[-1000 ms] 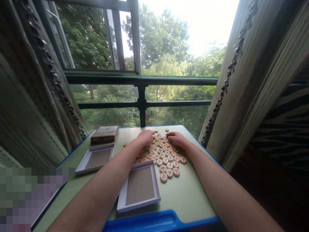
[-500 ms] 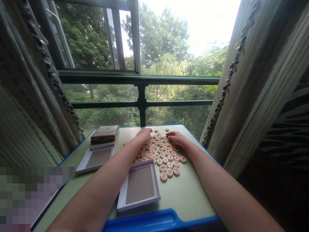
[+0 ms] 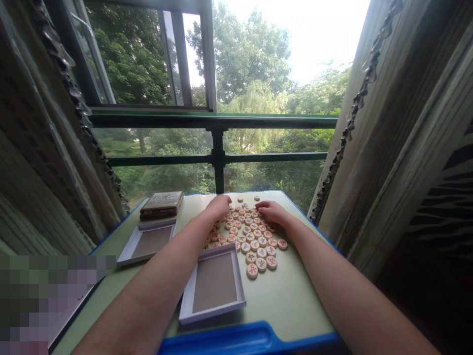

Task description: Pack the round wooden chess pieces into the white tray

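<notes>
Many round wooden xiangqi pieces (image 3: 254, 244) lie spread on the pale green table, with red or black characters on those face up. At the far left edge of the spread rests my left hand (image 3: 220, 206), fingers loosely curved toward the pieces and partly hidden behind its back. Along the far right edge, my right hand (image 3: 272, 211) lies low with fingers loosely bent, its fingertips by the pieces. Both hands look open, and no piece shows in either grip. Some pieces are covered by my left forearm.
An open shallow box tray (image 3: 237, 276) stands nearest me, and another tray (image 3: 127, 249) lies to the left. Behind that sits a flat brown box (image 3: 161, 203). The table (image 3: 295, 305) has a blue rim. A railing (image 3: 273, 121) and window stand beyond, between curtains (image 3: 391, 148).
The view has shifted very slightly. My hands and the pieces stay in nearly the same places.
</notes>
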A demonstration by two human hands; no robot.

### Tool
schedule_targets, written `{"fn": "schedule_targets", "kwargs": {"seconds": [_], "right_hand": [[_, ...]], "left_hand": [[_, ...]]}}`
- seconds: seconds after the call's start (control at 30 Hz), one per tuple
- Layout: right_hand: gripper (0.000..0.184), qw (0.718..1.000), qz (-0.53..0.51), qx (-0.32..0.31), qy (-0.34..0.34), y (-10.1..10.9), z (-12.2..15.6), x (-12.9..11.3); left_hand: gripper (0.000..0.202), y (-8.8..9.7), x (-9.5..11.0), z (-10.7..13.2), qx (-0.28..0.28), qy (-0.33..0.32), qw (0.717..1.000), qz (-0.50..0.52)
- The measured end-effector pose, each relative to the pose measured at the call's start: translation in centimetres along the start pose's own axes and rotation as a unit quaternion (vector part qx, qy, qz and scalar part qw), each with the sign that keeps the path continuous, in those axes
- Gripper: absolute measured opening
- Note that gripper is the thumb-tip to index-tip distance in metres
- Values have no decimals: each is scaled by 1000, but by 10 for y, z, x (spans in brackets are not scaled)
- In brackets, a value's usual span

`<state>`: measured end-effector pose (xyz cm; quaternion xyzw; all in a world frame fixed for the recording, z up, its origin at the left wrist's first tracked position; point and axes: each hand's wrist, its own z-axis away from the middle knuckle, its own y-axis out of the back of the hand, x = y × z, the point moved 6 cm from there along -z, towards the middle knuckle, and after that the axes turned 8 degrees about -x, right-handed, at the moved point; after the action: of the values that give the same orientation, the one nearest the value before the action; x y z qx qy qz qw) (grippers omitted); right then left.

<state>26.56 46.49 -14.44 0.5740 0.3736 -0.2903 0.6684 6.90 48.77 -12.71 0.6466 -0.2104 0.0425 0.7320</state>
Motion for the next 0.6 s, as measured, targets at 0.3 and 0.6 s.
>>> {"fn": "schedule_targets", "kwargs": {"seconds": [0.3,0.6], "right_hand": [[33,1000,0,6,-9,-1,1,0],[33,1000,-2,3,-2,0,2,-1]], "left_hand": [[40,-5,-1,1,-14,20,1000,-8],[52,-6,-3,1,-7,34,999,9]]}}
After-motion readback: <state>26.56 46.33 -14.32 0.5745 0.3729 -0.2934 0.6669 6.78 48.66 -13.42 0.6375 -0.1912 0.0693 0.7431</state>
